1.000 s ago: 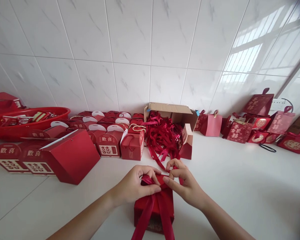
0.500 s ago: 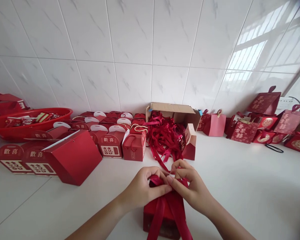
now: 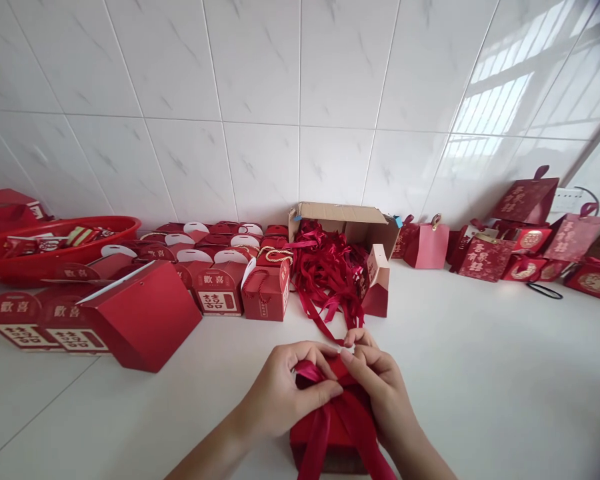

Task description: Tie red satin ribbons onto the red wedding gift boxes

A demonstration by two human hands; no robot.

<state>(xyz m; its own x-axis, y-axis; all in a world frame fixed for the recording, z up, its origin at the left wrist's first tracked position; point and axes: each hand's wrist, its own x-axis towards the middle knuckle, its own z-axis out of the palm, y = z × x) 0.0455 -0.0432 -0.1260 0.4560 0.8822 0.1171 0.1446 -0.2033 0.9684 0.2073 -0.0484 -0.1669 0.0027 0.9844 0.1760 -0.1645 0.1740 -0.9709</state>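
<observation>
In front of me on the white counter stands a small red gift box [image 3: 333,437]. A dark red ribbon [image 3: 353,427] lies over its top, with two tails hanging down the near side. My left hand [image 3: 295,380] pinches a loop of the ribbon at the box's upper left, thumb and fingers closed. My right hand [image 3: 377,377] is closed at the top of the box, thumb and fingers pressed on the ribbon close to the left fingertips. A small white piece shows between the two hands; what it is I cannot tell.
Behind the hands, a cardboard box [image 3: 345,212] lies on its side with a heap of red ribbons [image 3: 325,267] spilling out. Red gift boxes [image 3: 217,293] stand in rows at left beside a red basin [image 3: 125,227] of sweets. More small red bags [image 3: 485,257] sit at right.
My right hand has turned inward and moved slightly down, its fingers curling more. My left hand keeps its pinch on the ribbon loop. The view has shifted slightly.
</observation>
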